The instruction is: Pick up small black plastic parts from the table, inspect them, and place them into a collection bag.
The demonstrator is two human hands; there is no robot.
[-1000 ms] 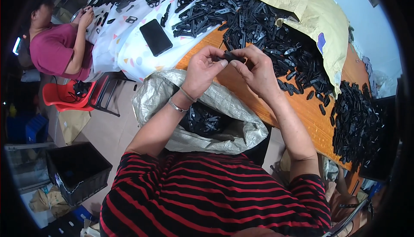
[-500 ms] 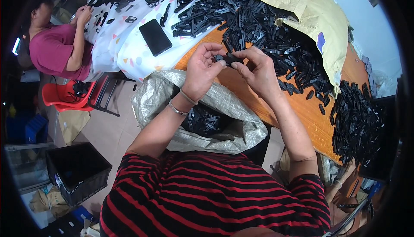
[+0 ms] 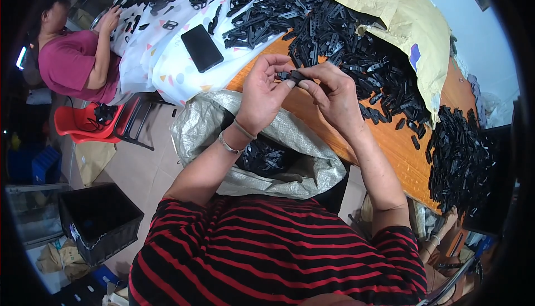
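Observation:
Between my two hands is a small black plastic part [image 3: 293,76], held above the front edge of the wooden table [image 3: 245,76]. My left hand [image 3: 264,95] pinches its left end between thumb and fingers. The thumb and forefinger of my right hand [image 3: 333,91] close on its right end. Below my hands gapes a silvery woven sack [image 3: 192,117], with more black parts [image 3: 264,158] inside. Beyond my fingers, a large heap of long black plastic parts [image 3: 317,24] covers the table, with shorter black pieces [image 3: 384,86] to the right.
A black tablet [image 3: 202,48] lies on the patterned white cloth [image 3: 167,77]. At far left a co-worker in a purple shirt [image 3: 69,63] handles parts. Brown paper sacks [image 3: 412,10] lie at the back; another dark heap [image 3: 460,158] is at right. A black crate [image 3: 103,222] stands lower left.
My hands stay nearly in place over the table edge. The black part has turned slightly between my fingers, and my left hand has shifted a little to the right.

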